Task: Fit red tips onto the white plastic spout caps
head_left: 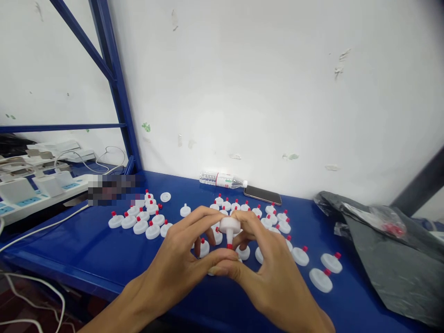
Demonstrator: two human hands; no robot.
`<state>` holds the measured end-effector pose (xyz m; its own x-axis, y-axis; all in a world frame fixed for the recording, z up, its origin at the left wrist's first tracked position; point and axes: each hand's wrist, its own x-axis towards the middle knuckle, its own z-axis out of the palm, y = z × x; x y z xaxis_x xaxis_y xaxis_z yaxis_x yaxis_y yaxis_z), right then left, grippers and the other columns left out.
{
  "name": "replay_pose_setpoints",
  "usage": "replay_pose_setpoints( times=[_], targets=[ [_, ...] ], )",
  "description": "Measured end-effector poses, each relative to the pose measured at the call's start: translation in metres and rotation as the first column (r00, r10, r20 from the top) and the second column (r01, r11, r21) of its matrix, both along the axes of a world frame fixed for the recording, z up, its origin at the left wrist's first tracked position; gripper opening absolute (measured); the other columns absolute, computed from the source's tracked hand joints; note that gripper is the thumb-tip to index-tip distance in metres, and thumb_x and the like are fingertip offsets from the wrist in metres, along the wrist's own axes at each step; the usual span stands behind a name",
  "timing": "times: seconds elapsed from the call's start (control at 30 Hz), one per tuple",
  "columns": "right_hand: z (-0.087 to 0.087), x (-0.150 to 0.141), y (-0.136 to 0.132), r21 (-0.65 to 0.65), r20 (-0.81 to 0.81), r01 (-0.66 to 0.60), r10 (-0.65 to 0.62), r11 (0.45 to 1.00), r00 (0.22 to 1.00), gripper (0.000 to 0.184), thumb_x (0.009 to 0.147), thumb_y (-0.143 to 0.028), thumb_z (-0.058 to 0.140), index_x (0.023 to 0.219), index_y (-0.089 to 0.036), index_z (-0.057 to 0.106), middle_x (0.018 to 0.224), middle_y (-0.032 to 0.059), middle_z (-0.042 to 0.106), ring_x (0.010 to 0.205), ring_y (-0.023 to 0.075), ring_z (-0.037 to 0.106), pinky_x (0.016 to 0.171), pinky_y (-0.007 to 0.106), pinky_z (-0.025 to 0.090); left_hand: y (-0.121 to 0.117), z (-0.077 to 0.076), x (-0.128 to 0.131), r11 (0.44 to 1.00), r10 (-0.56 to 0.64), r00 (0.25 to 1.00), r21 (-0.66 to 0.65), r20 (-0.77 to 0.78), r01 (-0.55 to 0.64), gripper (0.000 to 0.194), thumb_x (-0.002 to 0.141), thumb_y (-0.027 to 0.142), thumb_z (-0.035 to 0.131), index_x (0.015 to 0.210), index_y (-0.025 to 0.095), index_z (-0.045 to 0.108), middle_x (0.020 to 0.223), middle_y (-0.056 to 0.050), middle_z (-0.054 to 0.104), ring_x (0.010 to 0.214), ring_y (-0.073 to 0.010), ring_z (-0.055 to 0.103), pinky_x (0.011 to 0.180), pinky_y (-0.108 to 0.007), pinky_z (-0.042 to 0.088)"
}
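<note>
Between both hands, raised over the blue table, is a white nozzle cap (230, 225) with a small red tip pointing down. My left hand (189, 247) grips it from the left, fingers at the wide base and thumb at the red tip. From the other side my right hand (262, 259) holds the same cap in a similar way, its thumb against the left thumb. Around and behind the hands stand many like caps with red tips; one group (140, 225) is at the left. A white cap without a red tip (185, 211) stands behind my left hand.
A clear plastic bottle (224, 180) lies along the wall beside a dark phone (262, 194). Grey plastic bags (391, 259) cover the table's right side. At the left are a power strip (45, 192) with plugged-in chargers and white cables. A blue metal post (120, 92) rises behind.
</note>
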<state>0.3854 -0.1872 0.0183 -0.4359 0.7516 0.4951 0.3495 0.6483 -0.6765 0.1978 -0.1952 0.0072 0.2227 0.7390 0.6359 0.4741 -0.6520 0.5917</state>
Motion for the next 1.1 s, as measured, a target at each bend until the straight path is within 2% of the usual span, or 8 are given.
replay_pose_setpoints(
  times=[0.1,0.2,0.37,0.53,0.7,0.83,1.0,1.1],
  targets=[
    [-0.0006,0.0001,0.0011,-0.016,-0.032,-0.018,0.018,1.000,0.999,0.048,0.083,-0.025,0.077,0.123,-0.036,0.053,0.097,-0.0080,0.069,0.080,0.0148,0.065,0.074,0.026,0.049,-0.0006,0.0013,-0.0006,1.000,-0.004,1.000,-0.027,0.003,0.005,0.036,0.086,0.033,0.078,0.120,0.029,0.067,0.102,0.001,0.066,0.071,-0.0083,0.060,0.057,-0.017,0.052],
    [-0.0011,-0.0002,0.0019,-0.032,-0.048,-0.014,0.012,0.999,0.999,0.047,0.082,-0.024,0.079,0.120,-0.036,0.054,0.091,-0.0092,0.067,0.078,0.0142,0.065,0.071,0.025,0.049,-0.0015,0.0020,-0.0007,0.999,-0.004,1.000,-0.042,0.000,0.004,0.040,0.087,0.033,0.077,0.125,0.031,0.066,0.101,0.001,0.067,0.069,-0.0079,0.060,0.056,-0.018,0.052],
    [-0.0024,-0.0023,0.0026,-0.060,-0.094,0.025,-0.030,0.998,0.995,0.044,0.080,-0.025,0.081,0.113,-0.033,0.054,0.086,-0.0101,0.065,0.074,0.0129,0.066,0.066,0.023,0.048,-0.0010,0.0015,-0.0008,0.998,0.060,0.998,0.025,0.033,-0.061,0.041,0.086,0.032,0.078,0.125,0.032,0.065,0.109,0.001,0.067,0.067,-0.0066,0.063,0.049,-0.016,0.049],
    [-0.0060,-0.0042,0.0030,-0.023,-0.104,0.056,-0.058,0.998,0.993,0.045,0.082,-0.030,0.079,0.119,-0.032,0.054,0.089,-0.0082,0.067,0.076,0.0135,0.067,0.068,0.023,0.052,-0.0014,0.0028,-0.0005,0.982,0.144,0.989,0.118,0.023,-0.146,0.032,0.083,0.033,0.081,0.112,0.027,0.068,0.094,0.003,0.069,0.055,-0.0047,0.061,0.044,-0.016,0.045],
    [-0.0064,-0.0033,0.0023,-0.019,-0.131,0.069,-0.071,0.997,0.989,0.034,0.097,-0.038,0.062,0.129,-0.033,0.053,0.098,-0.0044,0.071,0.082,0.0140,0.070,0.073,0.024,0.054,-0.0022,0.0053,-0.0015,0.970,0.194,0.981,0.150,0.011,-0.193,0.023,0.087,0.030,0.077,0.108,0.024,0.071,0.089,0.002,0.073,0.052,-0.0046,0.060,0.043,-0.017,0.042],
    [-0.0035,-0.0012,0.0035,0.005,-0.183,0.116,-0.113,0.993,0.976,0.020,0.104,-0.039,0.049,0.119,-0.031,0.060,0.097,-0.0029,0.072,0.076,0.0119,0.069,0.062,0.021,0.052,0.0014,0.0062,-0.0032,0.970,0.188,0.982,0.158,-0.006,-0.184,0.005,0.092,0.025,0.071,0.095,0.023,0.073,0.079,0.004,0.072,0.054,-0.0059,0.059,0.048,-0.018,0.045],
    [-0.0032,-0.0033,0.0052,0.011,-0.214,0.128,-0.123,0.992,0.969,0.013,0.101,-0.037,0.056,0.111,-0.031,0.063,0.094,-0.0034,0.070,0.070,0.0107,0.068,0.049,0.018,0.048,0.0027,0.0063,-0.0048,0.978,0.164,0.986,0.136,-0.011,-0.161,0.005,0.094,0.022,0.067,0.093,0.024,0.072,0.073,0.006,0.070,0.054,-0.0055,0.058,0.049,-0.017,0.045],
    [-0.0051,-0.0042,0.0057,-0.005,-0.244,0.146,-0.143,0.989,0.959,0.021,0.099,-0.037,0.059,0.120,-0.033,0.059,0.108,-0.0014,0.070,0.072,0.0112,0.070,0.052,0.019,0.053,0.0019,0.0060,-0.0048,0.974,0.169,0.986,0.153,0.012,-0.168,0.006,0.092,0.020,0.069,0.096,0.024,0.072,0.075,0.006,0.070,0.054,-0.0048,0.059,0.048,-0.016,0.044]
  ],
)
